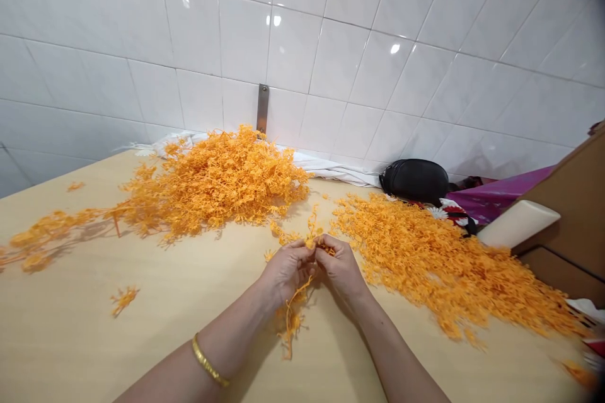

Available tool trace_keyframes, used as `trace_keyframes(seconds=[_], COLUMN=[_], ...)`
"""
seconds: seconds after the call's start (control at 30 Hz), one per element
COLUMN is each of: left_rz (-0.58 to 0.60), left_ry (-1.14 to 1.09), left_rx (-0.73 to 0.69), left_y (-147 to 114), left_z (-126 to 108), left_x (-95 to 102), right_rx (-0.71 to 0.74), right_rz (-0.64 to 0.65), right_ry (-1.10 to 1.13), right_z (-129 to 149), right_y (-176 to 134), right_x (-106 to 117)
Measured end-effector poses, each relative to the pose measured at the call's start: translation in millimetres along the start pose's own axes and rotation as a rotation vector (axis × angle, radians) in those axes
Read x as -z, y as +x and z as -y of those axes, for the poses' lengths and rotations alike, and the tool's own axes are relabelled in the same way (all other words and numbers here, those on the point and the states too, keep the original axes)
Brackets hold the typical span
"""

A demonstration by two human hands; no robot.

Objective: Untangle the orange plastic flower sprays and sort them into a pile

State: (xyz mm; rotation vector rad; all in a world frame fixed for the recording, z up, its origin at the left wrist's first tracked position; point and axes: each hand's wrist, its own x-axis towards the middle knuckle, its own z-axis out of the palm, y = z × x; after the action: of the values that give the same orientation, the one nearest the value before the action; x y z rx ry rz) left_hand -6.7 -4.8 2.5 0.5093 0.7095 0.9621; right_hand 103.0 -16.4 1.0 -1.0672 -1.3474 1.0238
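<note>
Near the middle of the table, my left hand is closed around an orange plastic flower sprig, whose thin stem hangs below the fingers. Small orange blossoms of it stick out above the fingertips. My right hand meets the left at the fingertips, pinched on a piece of the same sprig. The exact point of its grip is hidden by the fingers. Beyond the left hand rises a big heap of orange sprigs. To the right of the right hand spreads a flatter pile of small orange flower pieces.
A single orange piece lies at left on the wooden table. Against the tiled wall sit a black pouch and white cloth. A cream-coloured object leans by a brown cardboard box at right.
</note>
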Motion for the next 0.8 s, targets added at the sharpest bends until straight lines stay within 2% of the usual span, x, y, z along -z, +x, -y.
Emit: trace_keyframes(seconds=[0.1,0.27,0.43,0.57,0.8], left_rz=[0.003,0.026,0.079,0.079,-0.017], left_ry=[0.038,0.054,-0.051,0.017,0.060], left_rx=[0.011,-0.066,-0.095,-0.088,-0.163], left_y=[2.5,-1.4,-5.9,-4.8,-1.3], left_z=[2.2,1.5,-2.9,-3.9,-6.7], left_x=[0.9,-2.2,-6.4,-5.9,-2.8], right_rx=[-0.117,-0.179,-0.288,-0.347,-0.333], right_rz=[0.031,-0.003,0.056,0.073,0.107], right_ry=[0.183,0.323,0.435,0.462,0.334], right_z=[-2.9,-2.8,-1.9,-4.4,3.9], right_y=[0.8,2.1,1.3,1.8,0.1], right_x=[0.3,0.8,0.2,-0.4,0.2])
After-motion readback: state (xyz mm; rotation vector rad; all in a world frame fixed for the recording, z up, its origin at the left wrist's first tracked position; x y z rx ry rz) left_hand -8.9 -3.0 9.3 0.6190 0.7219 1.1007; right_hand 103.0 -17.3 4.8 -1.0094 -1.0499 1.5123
